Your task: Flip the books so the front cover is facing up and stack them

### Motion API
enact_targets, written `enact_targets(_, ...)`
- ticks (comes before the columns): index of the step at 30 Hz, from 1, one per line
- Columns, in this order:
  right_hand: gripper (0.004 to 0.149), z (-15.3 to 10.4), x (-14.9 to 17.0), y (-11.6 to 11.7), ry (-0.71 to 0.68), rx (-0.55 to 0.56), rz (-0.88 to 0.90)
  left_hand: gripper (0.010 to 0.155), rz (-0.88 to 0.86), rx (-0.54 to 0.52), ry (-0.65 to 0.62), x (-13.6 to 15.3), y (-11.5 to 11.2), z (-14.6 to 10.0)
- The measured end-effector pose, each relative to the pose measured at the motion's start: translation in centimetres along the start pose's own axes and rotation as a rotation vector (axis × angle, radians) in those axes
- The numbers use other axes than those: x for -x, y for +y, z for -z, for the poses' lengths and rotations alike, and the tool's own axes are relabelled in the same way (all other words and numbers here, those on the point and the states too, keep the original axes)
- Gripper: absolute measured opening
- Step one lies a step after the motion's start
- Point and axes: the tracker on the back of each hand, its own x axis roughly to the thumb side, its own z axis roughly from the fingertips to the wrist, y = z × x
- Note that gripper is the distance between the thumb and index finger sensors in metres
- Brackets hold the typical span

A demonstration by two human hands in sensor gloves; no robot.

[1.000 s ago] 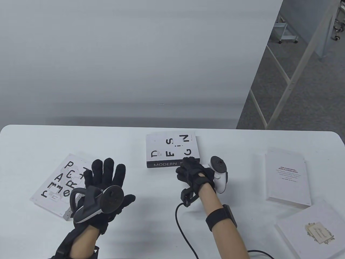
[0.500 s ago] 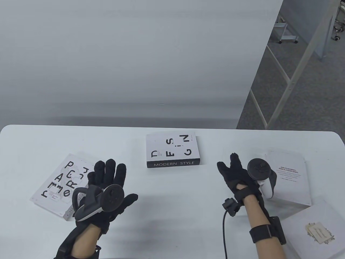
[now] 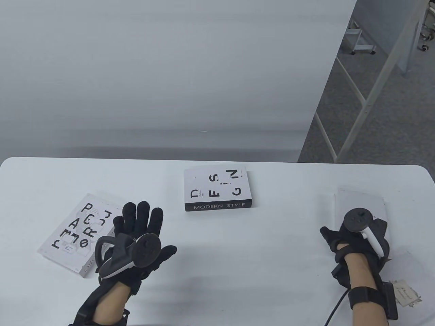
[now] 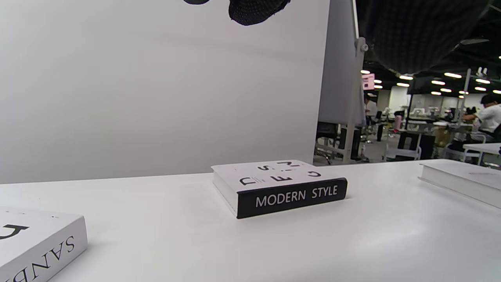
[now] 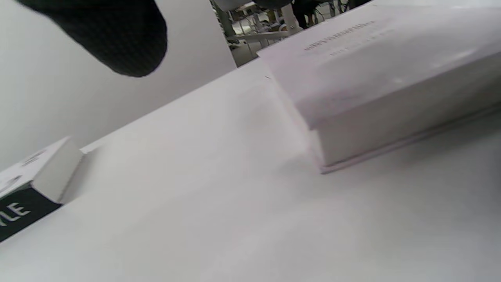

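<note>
Several books lie on the white table [image 3: 217,271]. The "DESIGN / MODERN STYLE" book [image 3: 217,188] lies front cover up at the middle; it also shows in the left wrist view [image 4: 280,188] and the right wrist view [image 5: 23,184]. A lettered white book [image 3: 74,227] lies at the left. My left hand [image 3: 139,220] is spread flat, empty, over its right edge. A plain white book [image 3: 360,202] with small red text lies at the right, close up in the right wrist view [image 5: 372,66]. My right hand [image 3: 340,237] is over its near end, thumb spread left, fingers hidden by the tracker.
Another white book with a tan label [image 3: 404,293] lies at the near right corner, mostly hidden by my right forearm. A cable [image 3: 334,309] trails from the right wrist. A white partition stands behind the table; metal frames and floor show at the far right.
My right hand has left the spine of the DESIGN book and moved right, onto the near end of the plain white book. My left hand has barely shifted.
</note>
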Motion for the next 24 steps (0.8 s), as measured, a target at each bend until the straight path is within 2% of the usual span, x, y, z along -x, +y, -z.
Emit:
enact_targets(2,0.088,0.6,1.1,-0.1,0.046,-0.063,-0.037,0.097,0.004,0.004,0.002,0.0,-0.1,0.0)
enact_targets(4,0.084,1.1,2.3,-0.3,0.093,-0.05,-0.075,0.097,0.0,0.006,0.004,0.2,-0.3,0.2)
enact_targets(11,0.074,3.0,4.5,-0.4,0.231,-0.09,0.008,0.097,0.002,0.038,0.027,0.7,-1.1,0.5)
enact_targets(24,0.067,4.6,4.1,0.3,0.234,-0.166,-0.043,0.096,0.003,0.067,0.04,1.1,-1.7,0.7)
